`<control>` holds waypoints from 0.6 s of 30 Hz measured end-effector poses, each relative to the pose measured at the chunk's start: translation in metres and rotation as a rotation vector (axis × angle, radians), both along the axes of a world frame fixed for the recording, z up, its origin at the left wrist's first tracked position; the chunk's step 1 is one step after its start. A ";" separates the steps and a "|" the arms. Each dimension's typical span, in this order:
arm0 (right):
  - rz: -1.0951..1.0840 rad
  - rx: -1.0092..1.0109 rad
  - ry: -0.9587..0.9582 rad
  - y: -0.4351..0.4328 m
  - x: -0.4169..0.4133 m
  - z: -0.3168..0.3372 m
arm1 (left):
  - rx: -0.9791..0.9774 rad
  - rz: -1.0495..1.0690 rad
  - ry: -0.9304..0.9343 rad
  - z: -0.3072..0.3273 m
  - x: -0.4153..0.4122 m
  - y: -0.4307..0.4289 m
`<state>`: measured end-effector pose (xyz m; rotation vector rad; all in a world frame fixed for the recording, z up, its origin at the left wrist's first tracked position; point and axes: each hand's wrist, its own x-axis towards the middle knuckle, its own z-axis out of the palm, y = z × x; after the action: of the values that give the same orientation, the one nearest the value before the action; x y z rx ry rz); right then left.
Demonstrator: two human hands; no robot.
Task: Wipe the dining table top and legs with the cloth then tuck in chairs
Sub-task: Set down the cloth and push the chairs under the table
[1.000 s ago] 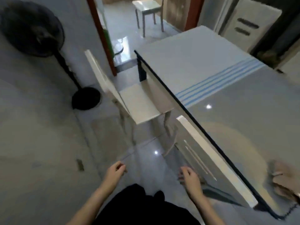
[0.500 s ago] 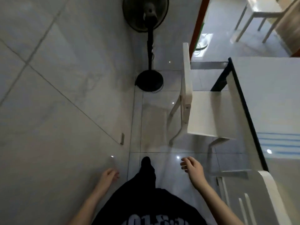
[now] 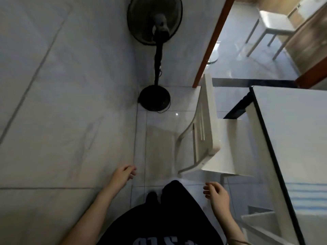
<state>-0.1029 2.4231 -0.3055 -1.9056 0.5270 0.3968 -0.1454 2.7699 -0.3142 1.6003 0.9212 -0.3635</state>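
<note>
Both hands, left hand (image 3: 123, 174) and right hand (image 3: 216, 193), are hanging loosely curled and empty, no cloth in sight. Since a second ago the view is swinging from the table (image 3: 290, 131) toward the chair (image 3: 208, 131), suggesting tucking is next. White and slatted, it is standing just ahead of the right hand, seat partly under the table.

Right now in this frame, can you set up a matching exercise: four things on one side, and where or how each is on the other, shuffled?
Things:
1. fan
2. chair
3. left hand
4. table

Places or states:
A. seat partly under the table edge
B. empty, over the floor tiles
C. standing against the wall, near the doorway
D. at the right, blue stripes on its top

Pairs: 1-C, 2-A, 3-B, 4-D
</note>
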 end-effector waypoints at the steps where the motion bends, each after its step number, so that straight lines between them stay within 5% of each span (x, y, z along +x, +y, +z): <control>1: -0.058 0.007 -0.023 -0.002 0.012 0.004 | -0.011 -0.002 -0.008 0.003 0.015 0.002; 7: -0.313 0.060 -0.241 -0.002 0.121 0.059 | 0.059 -0.114 -0.194 0.042 0.132 0.013; 13: -0.199 0.084 -0.261 0.024 0.209 0.091 | 0.132 -0.419 -0.411 0.092 0.271 -0.010; 18: -0.089 -0.068 -0.182 0.051 0.225 0.071 | 0.470 -0.792 -0.621 0.121 0.370 -0.049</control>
<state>0.1223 2.4737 -0.2349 -1.9532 0.5071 0.1471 0.2242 2.7209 -0.1931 2.2965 -0.1536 -0.1598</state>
